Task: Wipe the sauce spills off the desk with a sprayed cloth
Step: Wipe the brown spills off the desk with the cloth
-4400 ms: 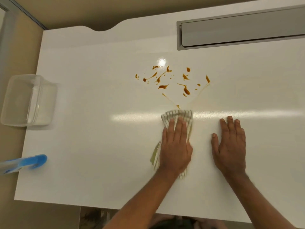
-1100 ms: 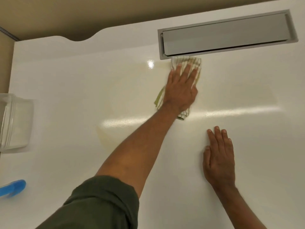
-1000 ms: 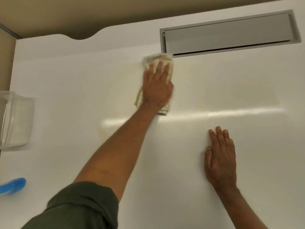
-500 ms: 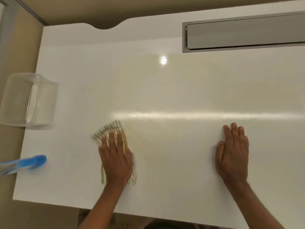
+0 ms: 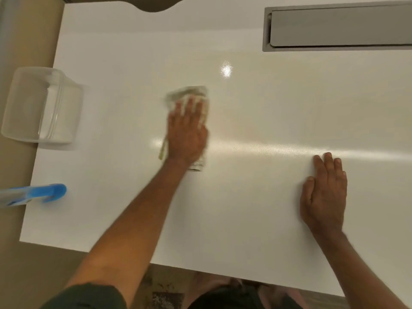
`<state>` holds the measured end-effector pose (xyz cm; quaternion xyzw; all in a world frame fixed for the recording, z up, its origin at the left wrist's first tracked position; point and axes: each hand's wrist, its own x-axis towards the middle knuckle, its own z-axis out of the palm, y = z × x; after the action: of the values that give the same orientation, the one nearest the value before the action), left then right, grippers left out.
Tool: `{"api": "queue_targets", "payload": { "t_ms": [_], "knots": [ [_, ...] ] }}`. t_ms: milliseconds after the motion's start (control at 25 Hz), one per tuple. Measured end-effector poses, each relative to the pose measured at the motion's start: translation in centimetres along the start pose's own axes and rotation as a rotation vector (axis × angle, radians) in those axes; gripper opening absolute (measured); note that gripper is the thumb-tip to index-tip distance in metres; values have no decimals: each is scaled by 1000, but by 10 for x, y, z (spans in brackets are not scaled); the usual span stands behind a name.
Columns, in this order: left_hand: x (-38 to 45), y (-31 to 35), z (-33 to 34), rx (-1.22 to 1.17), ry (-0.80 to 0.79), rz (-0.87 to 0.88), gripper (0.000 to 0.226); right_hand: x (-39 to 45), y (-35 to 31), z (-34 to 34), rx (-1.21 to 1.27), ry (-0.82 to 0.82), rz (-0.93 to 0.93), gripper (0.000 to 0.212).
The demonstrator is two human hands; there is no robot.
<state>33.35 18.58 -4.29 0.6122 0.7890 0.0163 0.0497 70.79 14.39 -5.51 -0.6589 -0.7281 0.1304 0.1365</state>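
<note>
The white desk (image 5: 245,197) shows no sauce spots, only a glossy sheen and light reflections. A striped cloth (image 5: 189,95) lies flat near the desk's middle, blurred by motion. My left hand (image 5: 187,132) presses on it with straight fingers, covering most of it. My right hand (image 5: 324,192) rests flat on the bare desk to the right, palm down, fingers together.
A clear plastic container (image 5: 42,105) stands at the desk's left edge. A blue-capped spray bottle (image 5: 33,195) lies over the left edge below it. A grey recessed cable tray (image 5: 338,27) sits at the back right.
My left hand has slid the cloth from the front left up and rightward to the desk's middle. The sauce spots seen earlier are gone. My right hand has stayed put.
</note>
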Motion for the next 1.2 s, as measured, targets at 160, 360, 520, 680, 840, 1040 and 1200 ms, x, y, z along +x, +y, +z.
{"api": "queue_targets", "payload": {
  "t_ms": [160,360,520,680,840,1040,1200],
  "knots": [
    [-118,-59,-9,-23,33,-312,66,-1,-1,1,-5,2,18,57],
    [-248,109,18,-85,-182,93,76,0,-1,1,-15,9,8,57],
    [-182,171,23,-151,-153,375,76,-1,1,0,4,16,-24,57],
    [-35,176,8,-175,-145,356,71,-1,0,-1,9,19,-9,57],
    [49,56,-5,-69,-79,79,67,0,2,0,37,13,-7,56],
    [-106,-77,-20,-36,12,-399,63,0,-4,-5,22,-16,2,57],
    [-243,-1,-1,-50,-77,-456,66,0,-5,-4,12,-43,21,59]
  ]
}}
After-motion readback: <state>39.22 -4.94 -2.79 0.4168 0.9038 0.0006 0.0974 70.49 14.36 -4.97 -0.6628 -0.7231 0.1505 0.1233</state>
